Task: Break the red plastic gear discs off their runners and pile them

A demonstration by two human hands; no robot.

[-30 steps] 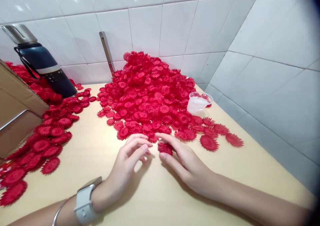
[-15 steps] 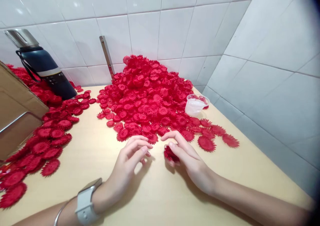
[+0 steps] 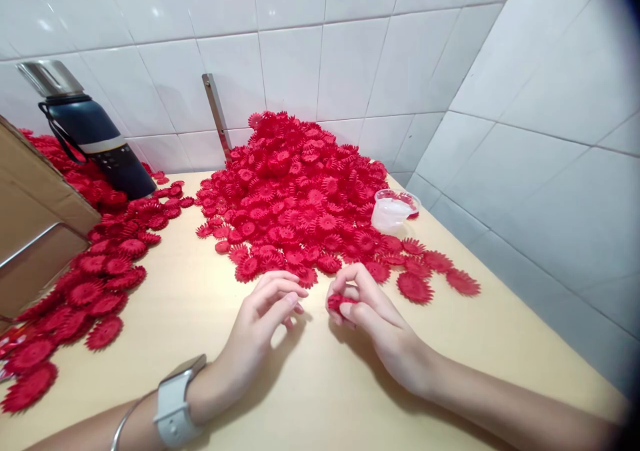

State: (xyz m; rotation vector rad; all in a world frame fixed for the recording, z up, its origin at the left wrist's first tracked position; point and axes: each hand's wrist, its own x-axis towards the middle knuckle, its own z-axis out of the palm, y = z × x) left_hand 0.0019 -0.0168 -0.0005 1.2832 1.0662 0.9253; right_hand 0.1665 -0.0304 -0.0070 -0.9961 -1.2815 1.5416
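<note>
No readable text (anywhere visible)

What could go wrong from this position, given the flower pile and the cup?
1. The right hand pinches a red flower piece only at the fingertips, so it could slip onto the table.
2. The big pile slopes toward the hands; a nudge might slide pieces forward.
3. The clear cup sits against the pile's edge and could tip if the pile shifts.
The left hand rests empty nearby.

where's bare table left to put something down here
Bare wood lies along the near edge of the table, around both forearms, and in a strip between the big flower pile and the left scatter. Crowded: back wall, the cup, the flask.
</note>
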